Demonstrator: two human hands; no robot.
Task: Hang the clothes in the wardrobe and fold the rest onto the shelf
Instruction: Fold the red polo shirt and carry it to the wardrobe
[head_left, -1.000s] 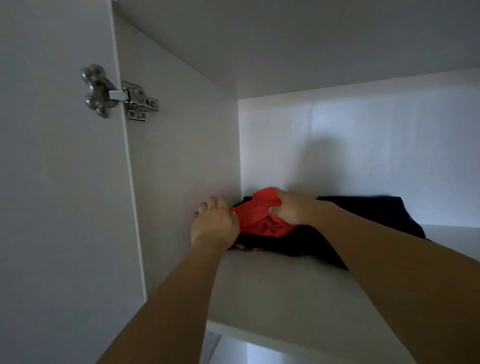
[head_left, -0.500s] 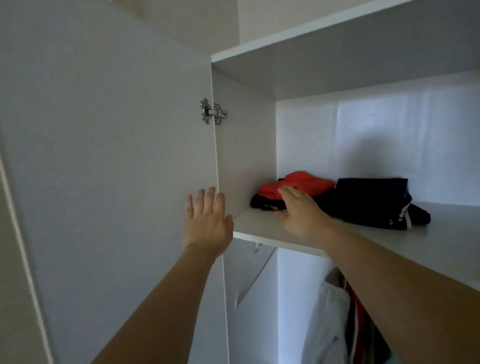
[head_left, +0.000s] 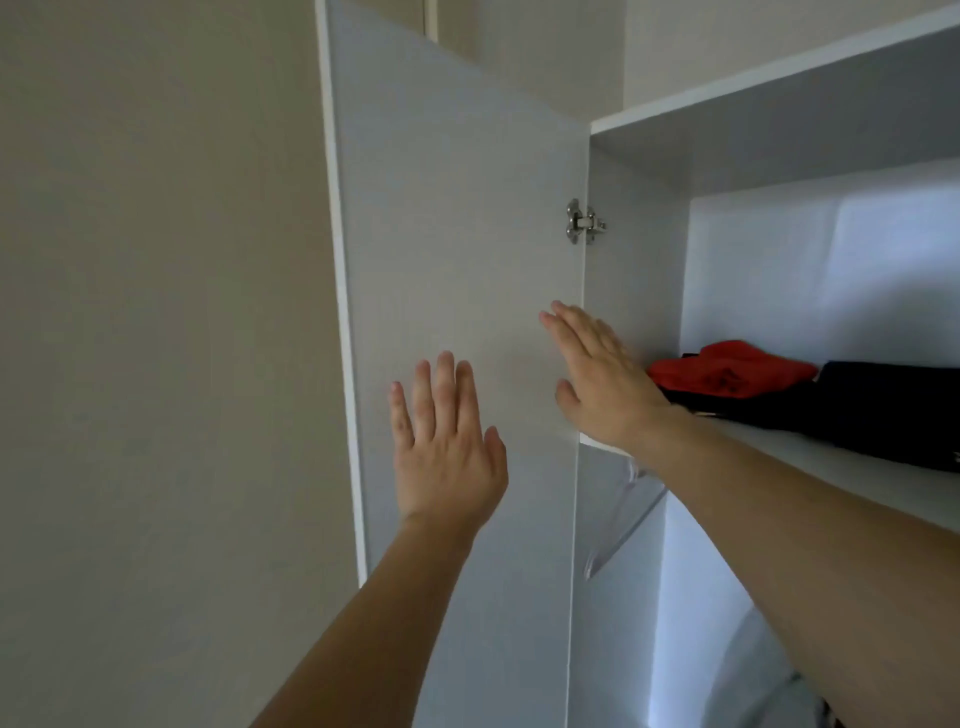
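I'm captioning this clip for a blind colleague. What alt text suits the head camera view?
Two open hands, left hand and right hand, reach up with straight fingers in front of an open white wardrobe door. Beside them, a folded red garment lies on dark clothes on the shelf.

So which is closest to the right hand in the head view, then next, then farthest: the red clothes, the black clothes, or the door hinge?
From the right hand:
1. Red clothes, just right, on the shelf.
2. Door hinge, above it.
3. Black clothes, farther right on the shelf.
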